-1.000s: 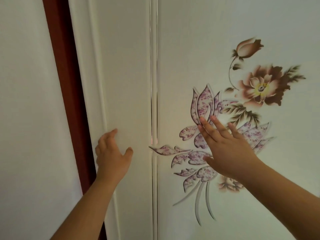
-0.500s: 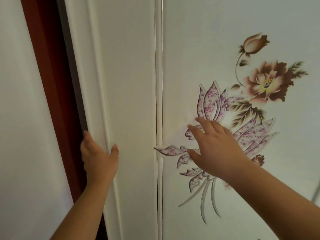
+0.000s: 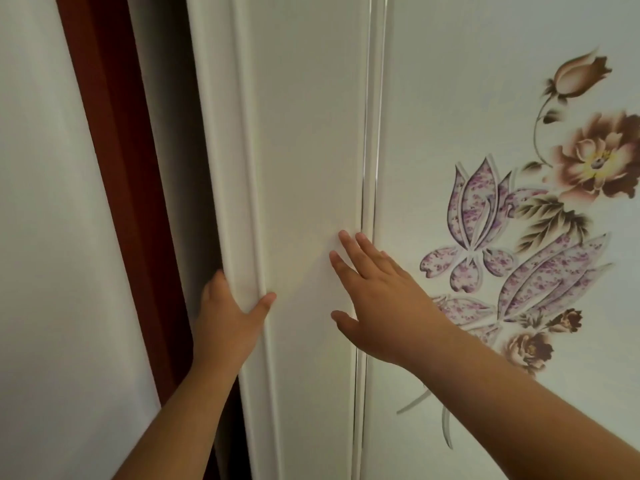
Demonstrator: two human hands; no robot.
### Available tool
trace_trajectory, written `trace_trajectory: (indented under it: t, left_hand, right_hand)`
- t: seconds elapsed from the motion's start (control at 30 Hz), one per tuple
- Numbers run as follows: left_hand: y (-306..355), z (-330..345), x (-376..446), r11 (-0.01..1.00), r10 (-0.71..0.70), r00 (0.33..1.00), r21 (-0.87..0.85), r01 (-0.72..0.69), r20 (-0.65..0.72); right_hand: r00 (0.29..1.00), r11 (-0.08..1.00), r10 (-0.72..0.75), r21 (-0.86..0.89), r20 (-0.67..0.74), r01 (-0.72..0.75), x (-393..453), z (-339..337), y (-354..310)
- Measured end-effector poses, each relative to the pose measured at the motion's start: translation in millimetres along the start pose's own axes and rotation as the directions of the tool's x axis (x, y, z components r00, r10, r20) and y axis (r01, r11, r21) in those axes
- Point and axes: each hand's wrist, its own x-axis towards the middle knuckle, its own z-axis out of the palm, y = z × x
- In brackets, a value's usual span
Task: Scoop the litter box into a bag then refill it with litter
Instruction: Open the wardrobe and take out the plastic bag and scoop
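Note:
A tall white sliding door panel (image 3: 304,150) fills the middle of the view. My left hand (image 3: 230,317) grips its left edge, fingers hooked behind the edge and thumb on the front face. My right hand (image 3: 377,299) lies flat on the panel with fingers spread, just left of a thin silver strip (image 3: 369,133). No litter box, bag or scoop is in view.
Right of the strip is a white panel with printed purple and brown flowers (image 3: 540,237). A dark gap (image 3: 173,202) shows left of the door's edge, then a dark red frame (image 3: 114,168) and a white wall (image 3: 45,237).
The door panel has slid to the right and the gap at its left edge has widened. My left hand went from resting on the panel to gripping its edge. My right hand moved left off the flowers.

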Motion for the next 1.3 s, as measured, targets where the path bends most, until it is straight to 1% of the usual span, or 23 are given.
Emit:
trace_trajectory:
  t: [0.2,0.3,0.4,0.53,0.67,0.8,0.9,1.0,1.1,1.3]
  left_hand:
    - [-5.2,-2.2,5.7,0.999,0.031,0.999,0.023,-0.031,0.029]
    - [-18.3,-4.0,4.0,0.999,0.042,0.996,0.006,-0.043,0.084]
    - [-25.1,-9.7,7.1,0.998,0.057,0.987,-0.01,-0.056,0.15]
    - [-38.4,-18.6,17.3,0.992,0.087,0.971,-0.104,-0.065,0.221]
    - [-47.4,-31.9,24.8,0.974,0.07,0.937,-0.227,0.011,0.343]
    - [-58.1,-35.5,27.8,0.962,0.09,0.91,-0.272,0.026,0.405]
    - [-61.5,-37.5,32.5,0.966,0.112,0.892,-0.259,0.005,0.438]
    - [-63.7,-39.9,37.6,0.974,0.142,0.879,-0.223,-0.042,0.455]
    - [-66.0,-40.3,40.8,0.979,0.159,0.869,-0.189,-0.077,0.469]
    - [-77.5,-39.1,45.2,0.976,0.213,0.837,-0.151,-0.157,0.503]
  right_hand:
    - [0.997,0.997,0.082,-0.016,0.015,-0.081,10.0,15.3,-27.2]
    - [0.99,0.99,0.135,-0.045,0.048,-0.133,9.8,25.9,-39.2]
    - [0.982,0.982,0.183,-0.057,0.046,-0.18,10.8,28.1,-45.8]
    - [0.97,0.97,0.239,-0.056,0.049,-0.236,13.4,28.2,-57.6]
    - [0.956,0.957,0.287,-0.062,0.062,-0.284,17.4,26.3,-70.1]
    - [0.938,0.939,0.342,-0.061,0.062,-0.338,17.8,34.5,-84.7]
    - [0.919,0.919,0.394,-0.013,0.027,-0.394,21.0,37.9,-96.8]
    - [0.921,0.921,0.389,0.015,-0.012,-0.388,25.9,39.4,-111.9]
    - [0.929,0.929,0.369,0.015,-0.005,-0.369,30.8,41.7,-128.1]
    - [0.907,0.907,0.42,0.004,0.009,-0.42,37.2,53.7,-156.7]
